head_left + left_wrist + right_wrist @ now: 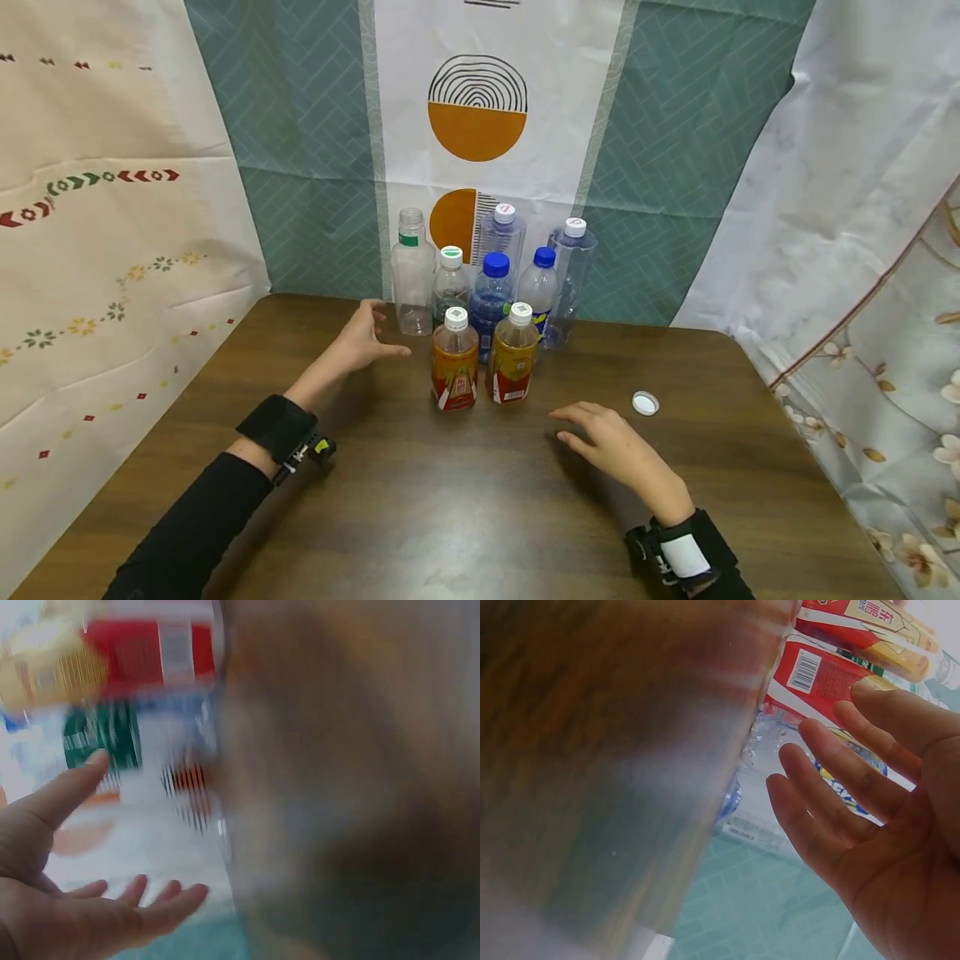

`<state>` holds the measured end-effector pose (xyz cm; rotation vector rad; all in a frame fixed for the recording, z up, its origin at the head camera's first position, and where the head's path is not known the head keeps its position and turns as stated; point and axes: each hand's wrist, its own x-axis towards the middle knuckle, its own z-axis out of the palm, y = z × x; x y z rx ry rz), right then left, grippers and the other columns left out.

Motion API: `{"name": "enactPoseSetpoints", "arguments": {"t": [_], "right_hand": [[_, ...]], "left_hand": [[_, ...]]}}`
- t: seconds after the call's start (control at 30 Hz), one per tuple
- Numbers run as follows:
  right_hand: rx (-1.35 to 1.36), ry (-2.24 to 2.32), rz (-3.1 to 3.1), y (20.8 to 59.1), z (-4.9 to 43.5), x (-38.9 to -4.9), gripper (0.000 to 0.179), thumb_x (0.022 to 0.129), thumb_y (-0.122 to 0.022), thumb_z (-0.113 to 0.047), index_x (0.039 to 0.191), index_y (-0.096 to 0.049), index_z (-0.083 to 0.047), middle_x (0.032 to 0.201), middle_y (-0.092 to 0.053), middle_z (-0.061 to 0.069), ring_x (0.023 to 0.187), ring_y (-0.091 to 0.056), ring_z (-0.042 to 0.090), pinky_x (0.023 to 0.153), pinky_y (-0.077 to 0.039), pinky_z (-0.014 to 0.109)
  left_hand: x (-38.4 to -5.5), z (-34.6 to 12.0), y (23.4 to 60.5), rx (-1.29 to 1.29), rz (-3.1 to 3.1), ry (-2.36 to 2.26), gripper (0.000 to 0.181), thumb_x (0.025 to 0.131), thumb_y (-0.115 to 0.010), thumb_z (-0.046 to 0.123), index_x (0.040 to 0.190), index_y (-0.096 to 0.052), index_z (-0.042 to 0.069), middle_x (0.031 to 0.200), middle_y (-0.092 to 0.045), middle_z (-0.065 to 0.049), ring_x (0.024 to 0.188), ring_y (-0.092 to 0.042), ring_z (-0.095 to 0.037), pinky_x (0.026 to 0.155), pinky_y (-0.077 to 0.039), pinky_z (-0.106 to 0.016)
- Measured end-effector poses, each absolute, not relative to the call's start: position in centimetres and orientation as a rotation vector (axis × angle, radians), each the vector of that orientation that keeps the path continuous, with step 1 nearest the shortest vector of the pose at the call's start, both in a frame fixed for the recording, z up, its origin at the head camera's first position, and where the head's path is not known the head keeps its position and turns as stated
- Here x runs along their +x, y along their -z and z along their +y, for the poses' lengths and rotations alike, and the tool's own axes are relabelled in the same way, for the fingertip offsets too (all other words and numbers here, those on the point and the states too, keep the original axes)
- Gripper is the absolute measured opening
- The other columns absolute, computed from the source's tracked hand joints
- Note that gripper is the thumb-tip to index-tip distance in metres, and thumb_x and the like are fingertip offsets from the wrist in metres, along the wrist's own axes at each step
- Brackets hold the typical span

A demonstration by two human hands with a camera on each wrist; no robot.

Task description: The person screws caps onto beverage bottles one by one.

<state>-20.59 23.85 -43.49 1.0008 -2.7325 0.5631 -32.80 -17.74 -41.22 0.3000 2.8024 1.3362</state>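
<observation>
My left hand [363, 340], thumb and fingers spread, hovers left of the bottles and holds nothing. Nearest it are a tall clear bottle [414, 275] without a cap and an orange-labelled drink bottle [454, 367] with a white cap. Beside that one stands a yellow-and-red-labelled bottle [513, 358]. My right hand [611, 442] is over the table to the right front of these bottles, fingers loosely extended and nothing in them. In the right wrist view its fingers [810, 817] appear in front of the bottles. The left wrist view is blurred.
Behind the front pair stand a blue bottle [491, 300], a white-capped bottle [450, 287], a blue-capped clear bottle [538, 287] and tall clear bottles [573, 275]. A white round lid [645, 403] lies on the brown table [450, 517]. Curtains hang behind.
</observation>
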Motion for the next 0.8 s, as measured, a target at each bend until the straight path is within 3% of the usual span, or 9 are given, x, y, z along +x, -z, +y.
{"name": "enactPoseSetpoints", "arguments": {"t": [0.27, 0.5, 0.67, 0.8], "right_hand": [[0.990, -0.549, -2.732, 43.4, 24.0, -20.7, 0.030, 0.094, -0.073, -0.010, 0.122, -0.070, -0.004, 0.117, -0.071, 0.009, 0.107, -0.069, 0.026, 0.089, -0.058, 0.044], [1.002, -0.540, -2.725, 43.6, 24.0, -20.7, 0.029, 0.093, -0.073, -0.009, 0.122, -0.070, -0.004, 0.116, -0.071, 0.009, 0.107, -0.070, 0.026, 0.088, -0.058, 0.043], [0.999, -0.550, -2.733, 43.5, 24.1, -20.6, 0.029, 0.094, -0.073, -0.010, 0.122, -0.070, -0.004, 0.117, -0.071, 0.009, 0.107, -0.070, 0.026, 0.088, -0.058, 0.043], [0.992, -0.552, -2.741, 43.3, 24.1, -20.6, 0.029, 0.094, -0.073, -0.010, 0.122, -0.070, -0.004, 0.118, -0.071, 0.009, 0.107, -0.070, 0.026, 0.088, -0.058, 0.044]], "left_hand": [[-38.0, -20.5, 38.6, 0.345, 2.814, -1.506, 0.108, 0.089, -0.081, 0.032, 0.159, -0.004, 0.004, 0.162, -0.021, -0.028, 0.144, -0.031, -0.051, 0.114, -0.034, -0.062], [-40.6, -19.4, 38.5, 0.399, 2.614, -1.658, 0.113, 0.089, -0.081, 0.026, 0.161, 0.004, 0.008, 0.166, -0.008, -0.027, 0.149, -0.020, -0.051, 0.117, -0.028, -0.063], [-41.4, -18.6, 38.9, 0.432, 2.560, -1.718, 0.115, 0.086, -0.083, 0.025, 0.162, 0.001, 0.010, 0.166, -0.007, -0.026, 0.149, -0.020, -0.049, 0.117, -0.029, -0.062], [-41.6, -18.0, 39.3, 0.418, 2.528, -1.782, 0.103, 0.088, -0.081, 0.017, 0.161, -0.010, 0.007, 0.165, -0.019, -0.021, 0.149, -0.026, -0.044, 0.117, -0.031, -0.059]]}}
